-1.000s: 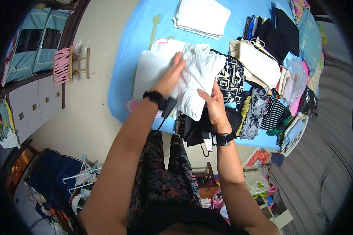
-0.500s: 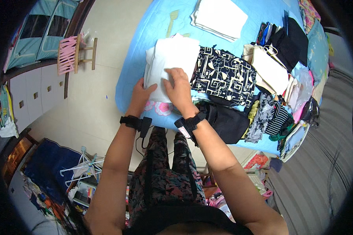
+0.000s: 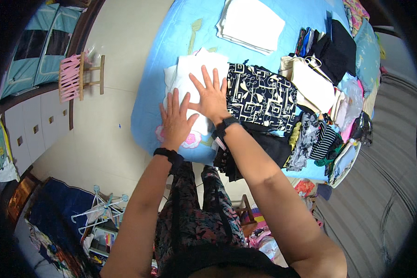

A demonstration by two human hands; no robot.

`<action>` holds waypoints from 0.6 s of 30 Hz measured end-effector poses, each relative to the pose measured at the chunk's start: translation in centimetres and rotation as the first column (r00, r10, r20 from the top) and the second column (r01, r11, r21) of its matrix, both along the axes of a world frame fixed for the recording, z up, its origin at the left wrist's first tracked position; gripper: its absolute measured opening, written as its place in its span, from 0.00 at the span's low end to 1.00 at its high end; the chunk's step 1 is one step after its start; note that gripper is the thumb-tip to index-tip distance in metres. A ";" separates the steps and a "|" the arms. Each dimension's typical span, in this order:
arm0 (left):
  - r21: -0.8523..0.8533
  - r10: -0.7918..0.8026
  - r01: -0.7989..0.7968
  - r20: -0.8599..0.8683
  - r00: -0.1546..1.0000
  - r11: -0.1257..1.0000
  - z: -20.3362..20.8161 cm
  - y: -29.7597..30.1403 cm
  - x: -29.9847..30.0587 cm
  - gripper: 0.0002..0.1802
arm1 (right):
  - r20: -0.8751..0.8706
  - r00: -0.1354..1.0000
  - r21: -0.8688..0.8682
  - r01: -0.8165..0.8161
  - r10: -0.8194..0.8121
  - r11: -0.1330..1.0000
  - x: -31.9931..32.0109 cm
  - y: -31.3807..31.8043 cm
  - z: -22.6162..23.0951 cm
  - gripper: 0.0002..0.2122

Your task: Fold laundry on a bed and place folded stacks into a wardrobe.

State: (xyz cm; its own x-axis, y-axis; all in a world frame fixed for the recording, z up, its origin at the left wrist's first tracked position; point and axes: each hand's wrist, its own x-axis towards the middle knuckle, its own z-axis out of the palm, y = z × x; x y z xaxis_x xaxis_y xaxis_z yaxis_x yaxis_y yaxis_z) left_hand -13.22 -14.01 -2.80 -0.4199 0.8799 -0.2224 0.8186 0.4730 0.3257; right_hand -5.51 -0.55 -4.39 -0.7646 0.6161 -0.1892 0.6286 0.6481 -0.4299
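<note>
A folded white cloth [image 3: 190, 67] lies near the left edge of a bed with a blue cover [image 3: 146, 106]. Both palms rest flat on it. My left hand [image 3: 175, 123] presses its near left part, fingers spread. My right hand [image 3: 211, 99] lies farther up and to the right, fingers spread wide, close to the patterned cloth. That folded black-and-cream patterned cloth [image 3: 262, 97] sits directly right of the white one. Dark folded clothes [image 3: 264, 143] lie just nearer than it. A second stack of folded white cloth [image 3: 250, 25] is farther back on the bed.
Rolled and folded clothes [image 3: 303, 139], a cream bag [image 3: 312, 88] and black garments [image 3: 343, 46] crowd the bed's right side. A wooden rack with pink strips [image 3: 72, 76] stands on the floor at left, before white cabinets [image 3: 39, 120]. A hanger rack [image 3: 99, 208] is at lower left.
My hands have opened out from curled at the white cloth's sides to flat and spread on top. The whole view has shifted slightly.
</note>
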 end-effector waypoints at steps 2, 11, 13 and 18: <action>0.000 -0.035 0.035 0.023 0.999 0.999 -1.0 -0.3 -1.2 0.43 | 0.021 1.000 -0.032 0.000 0.001 0.999 -0.6 0.9 -1.2 0.46; -0.086 -0.082 0.088 0.072 0.994 0.992 -4.7 2.1 -2.7 0.60 | 0.084 0.994 -0.055 0.075 -0.070 0.996 -2.5 3.2 -5.1 0.54; -0.095 -0.085 0.091 0.065 0.994 0.991 -4.4 2.5 -2.5 0.59 | 0.106 0.992 -0.041 0.080 -0.075 0.996 -2.5 3.4 -4.9 0.54; -0.092 -0.076 0.087 0.116 0.990 0.992 -2.4 0.8 -1.5 0.59 | 0.055 0.987 -0.118 0.155 -0.149 0.981 -1.5 1.1 -1.7 0.52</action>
